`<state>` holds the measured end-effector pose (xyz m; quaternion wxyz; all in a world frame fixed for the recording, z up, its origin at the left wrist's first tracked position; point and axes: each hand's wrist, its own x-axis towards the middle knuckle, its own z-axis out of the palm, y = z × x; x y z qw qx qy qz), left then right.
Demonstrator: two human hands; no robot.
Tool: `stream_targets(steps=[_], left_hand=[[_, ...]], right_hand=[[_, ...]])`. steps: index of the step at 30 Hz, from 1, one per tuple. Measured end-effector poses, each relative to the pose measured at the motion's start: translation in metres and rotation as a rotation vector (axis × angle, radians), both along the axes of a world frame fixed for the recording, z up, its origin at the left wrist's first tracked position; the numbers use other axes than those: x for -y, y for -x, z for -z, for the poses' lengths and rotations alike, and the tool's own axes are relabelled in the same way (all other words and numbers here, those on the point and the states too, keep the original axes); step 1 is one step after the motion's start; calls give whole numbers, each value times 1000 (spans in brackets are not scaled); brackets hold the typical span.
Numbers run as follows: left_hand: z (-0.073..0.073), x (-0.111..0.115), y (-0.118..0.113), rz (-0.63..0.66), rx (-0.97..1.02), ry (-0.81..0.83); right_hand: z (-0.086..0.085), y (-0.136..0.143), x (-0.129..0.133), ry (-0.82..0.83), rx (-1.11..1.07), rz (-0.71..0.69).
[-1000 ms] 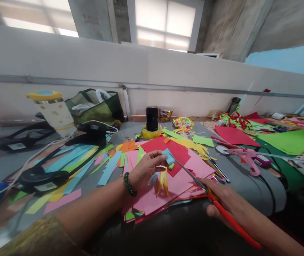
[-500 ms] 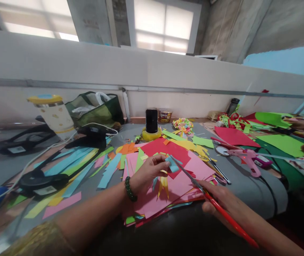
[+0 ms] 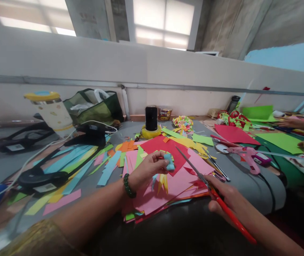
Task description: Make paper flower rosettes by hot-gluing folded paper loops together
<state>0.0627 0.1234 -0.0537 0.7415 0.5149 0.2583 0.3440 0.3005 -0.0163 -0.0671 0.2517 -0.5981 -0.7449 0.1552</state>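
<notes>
Blue paper had come clear of the scissors since the earlier frame, where the blades met it; now their tips stood just beside it, pointing up and away from you. You held the small piece above the pink sheets, pinched between the thumb and fingers of your left hand, its free end sticking out toward the blades; its outline looked uneven, though too small to read exactly. Your right hand was closed around the red handles, and whether the blades were slightly parted you could not tell from this view. For a clean edge, the piece seemed to call for a firm pinch close to the cut, fingertips off the blade line, and short snips with the paper turned into the scissors rather than the wrist twisted. Thin paper like that would likely have bent if held too far back. Yellow strips hung just below your fingers, near enough to be nicked by a low blade. Beyond lay the red sheet, and off to your right the glue gun and a co-worker's hand, both well apart.
</notes>
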Motion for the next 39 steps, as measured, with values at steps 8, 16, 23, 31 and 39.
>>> stream_targets(steps=[8, 16, 23, 31, 39], left_hand=[[-4, 1, 4, 1, -77, -36], [0, 2, 2, 48, -136, -102], [1, 4, 1, 48, -139, -90], [0, 6, 1, 66, -124, -95], [-2, 6, 3, 70, -127, -55]], right_hand=[[-19, -10, 9, 119, 110, -60], [-20, 1, 6, 203, 86, -74], [-24, 6, 2, 197, 52, -105], [-23, 10, 2, 180, 6, -71], [-18, 0, 6, 52, 61, -8]])
